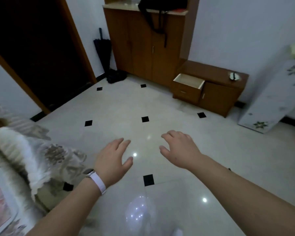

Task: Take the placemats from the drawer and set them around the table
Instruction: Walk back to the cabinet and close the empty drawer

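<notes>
Open drawer point(188, 82) right of tall cabinet point(143, 43), umbrella point(102, 48) left.

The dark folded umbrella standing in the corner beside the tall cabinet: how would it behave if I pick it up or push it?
The dark folded umbrella stands upright, propped in the corner by the tall brown wooden cabinet, so a sideways push would probably tip it. On the glossy white tiled floor its tip may slide. Its loose folds suggest soft fabric around a stiff shaft, likely light.

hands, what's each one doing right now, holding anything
Left hand: open, empty, over the floor.
Right hand: open, fingers slightly curled, empty.
</notes>
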`<move>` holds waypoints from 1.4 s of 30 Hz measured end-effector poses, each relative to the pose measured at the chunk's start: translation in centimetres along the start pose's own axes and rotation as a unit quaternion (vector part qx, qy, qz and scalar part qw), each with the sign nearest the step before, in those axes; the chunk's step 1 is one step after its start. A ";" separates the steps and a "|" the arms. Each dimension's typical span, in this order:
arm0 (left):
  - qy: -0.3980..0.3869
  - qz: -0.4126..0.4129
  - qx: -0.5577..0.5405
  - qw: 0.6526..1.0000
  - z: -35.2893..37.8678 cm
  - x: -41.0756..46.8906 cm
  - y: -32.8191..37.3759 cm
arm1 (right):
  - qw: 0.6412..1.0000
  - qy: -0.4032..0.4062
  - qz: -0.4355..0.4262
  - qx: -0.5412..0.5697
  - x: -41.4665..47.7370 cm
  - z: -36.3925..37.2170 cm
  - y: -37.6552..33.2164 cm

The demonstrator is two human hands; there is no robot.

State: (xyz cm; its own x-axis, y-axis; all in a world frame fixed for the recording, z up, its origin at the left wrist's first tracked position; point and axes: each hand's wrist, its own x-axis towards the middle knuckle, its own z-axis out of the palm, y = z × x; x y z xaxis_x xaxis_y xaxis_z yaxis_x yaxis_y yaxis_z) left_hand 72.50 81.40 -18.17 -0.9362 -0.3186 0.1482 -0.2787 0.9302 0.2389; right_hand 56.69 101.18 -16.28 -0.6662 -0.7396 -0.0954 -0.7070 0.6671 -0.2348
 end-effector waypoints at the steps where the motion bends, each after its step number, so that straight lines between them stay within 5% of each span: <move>1: 0.000 0.008 -0.004 1.000 0.7 1.4 1.7 | 1.000 0.004 0.009 0.002 -0.2 -0.6 2.2; 15: -0.045 0.099 0.060 0.992 4.5 16.5 12.6 | 0.996 0.035 0.078 0.008 1.6 -5.4 18.2; 42: -0.027 0.130 -0.018 0.991 11.0 60.9 4.8 | 0.979 0.040 0.198 -0.002 39.0 -11.6 32.3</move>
State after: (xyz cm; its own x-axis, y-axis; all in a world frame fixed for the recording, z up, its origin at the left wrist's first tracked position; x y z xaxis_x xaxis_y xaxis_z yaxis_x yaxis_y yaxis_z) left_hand 11.76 68.42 -18.56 -0.9858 -0.0580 0.1575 -0.0199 0.9722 0.2332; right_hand 5.12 94.94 -16.40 -0.9048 -0.4133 -0.1022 -0.3899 0.9009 -0.1906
